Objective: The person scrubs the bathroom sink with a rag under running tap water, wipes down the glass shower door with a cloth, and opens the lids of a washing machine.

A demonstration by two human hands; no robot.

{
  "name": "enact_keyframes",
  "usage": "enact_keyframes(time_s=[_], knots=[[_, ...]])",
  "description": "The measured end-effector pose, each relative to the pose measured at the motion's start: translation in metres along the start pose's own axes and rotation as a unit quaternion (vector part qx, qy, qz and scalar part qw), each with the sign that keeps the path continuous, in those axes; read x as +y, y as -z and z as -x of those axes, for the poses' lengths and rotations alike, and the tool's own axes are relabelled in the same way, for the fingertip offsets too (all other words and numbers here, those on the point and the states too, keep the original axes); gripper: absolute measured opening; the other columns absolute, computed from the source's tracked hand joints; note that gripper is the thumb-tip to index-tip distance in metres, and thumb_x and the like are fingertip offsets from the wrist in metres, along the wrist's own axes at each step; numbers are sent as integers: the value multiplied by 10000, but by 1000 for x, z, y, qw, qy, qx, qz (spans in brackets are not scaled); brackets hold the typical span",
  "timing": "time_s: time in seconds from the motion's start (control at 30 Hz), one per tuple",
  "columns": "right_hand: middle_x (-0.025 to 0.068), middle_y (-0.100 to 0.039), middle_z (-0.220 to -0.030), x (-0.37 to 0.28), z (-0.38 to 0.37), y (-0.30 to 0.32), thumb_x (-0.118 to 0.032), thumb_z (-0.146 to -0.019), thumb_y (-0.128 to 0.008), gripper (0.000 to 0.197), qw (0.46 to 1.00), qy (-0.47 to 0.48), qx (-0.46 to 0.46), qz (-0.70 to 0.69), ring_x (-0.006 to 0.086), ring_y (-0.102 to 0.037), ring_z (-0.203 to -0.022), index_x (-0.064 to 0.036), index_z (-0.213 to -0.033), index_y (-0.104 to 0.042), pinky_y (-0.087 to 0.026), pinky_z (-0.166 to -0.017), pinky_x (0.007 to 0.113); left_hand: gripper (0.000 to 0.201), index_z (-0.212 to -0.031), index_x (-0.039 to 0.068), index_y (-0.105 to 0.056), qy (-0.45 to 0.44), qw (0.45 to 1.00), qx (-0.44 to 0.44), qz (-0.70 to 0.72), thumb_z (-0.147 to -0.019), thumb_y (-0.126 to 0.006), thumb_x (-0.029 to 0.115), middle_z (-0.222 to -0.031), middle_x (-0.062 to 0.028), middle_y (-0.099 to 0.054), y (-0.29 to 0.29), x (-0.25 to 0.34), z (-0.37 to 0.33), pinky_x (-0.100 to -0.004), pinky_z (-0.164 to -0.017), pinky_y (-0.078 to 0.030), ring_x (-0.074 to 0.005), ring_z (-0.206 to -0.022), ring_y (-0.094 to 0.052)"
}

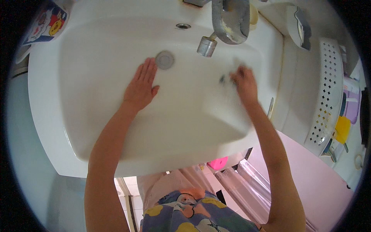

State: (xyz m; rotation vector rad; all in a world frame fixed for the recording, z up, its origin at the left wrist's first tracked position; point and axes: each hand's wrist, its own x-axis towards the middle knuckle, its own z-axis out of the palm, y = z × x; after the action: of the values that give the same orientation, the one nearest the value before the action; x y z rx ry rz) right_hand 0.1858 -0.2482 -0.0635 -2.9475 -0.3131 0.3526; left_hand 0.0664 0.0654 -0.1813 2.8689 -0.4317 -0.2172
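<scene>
My left hand (pixel 141 87) lies palm down in the white washbasin (pixel 174 143). Its fingers are straight and together, and their tips reach the left edge of the round grey drain cover (pixel 165 60). On the basin's right side is my right hand (pixel 246 83), its fingers curled and smeared by motion. A small dark blurred thing (pixel 222 79) shows just left of those fingers; its kind is not clear, nor whether the hand grips it. Above and between the hands hangs the metal nozzle (pixel 207 47) of the tap (pixel 232 23).
A patterned cup-like container (pixel 48 23) stands at the far left rim. To the right are a white perforated basket (pixel 324 92), a yellow item (pixel 342 129) and a grey-and-white holder (pixel 299 29). An overflow hole (pixel 183 26) sits in the basin's far wall.
</scene>
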Motion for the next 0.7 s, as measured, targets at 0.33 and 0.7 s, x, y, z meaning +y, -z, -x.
enact_keyframes(time_s=[0.33,0.7], knots=[[103,-574,-993,7,82,-31,-5,-748,-633,172,992,69,-101,1,290,-556,-951,-106,-880,-673,-476,-848,368,633,-1417,-31,-273,8,995,-41,-91,-963,-317,408,-1516,-159,-187,-2,-5,10,-380,-1157,-119,-282,-1412,-142],[86,-554,-1060,-65,9,-121,68,-731,-623,258,939,305,-48,-154,274,-522,-987,-62,-953,-620,-466,-852,369,626,-1411,-39,-260,-22,999,5,-45,-941,-433,335,-1508,-162,-201,-8,3,-1,-386,-1151,-141,-278,-1411,-152]])
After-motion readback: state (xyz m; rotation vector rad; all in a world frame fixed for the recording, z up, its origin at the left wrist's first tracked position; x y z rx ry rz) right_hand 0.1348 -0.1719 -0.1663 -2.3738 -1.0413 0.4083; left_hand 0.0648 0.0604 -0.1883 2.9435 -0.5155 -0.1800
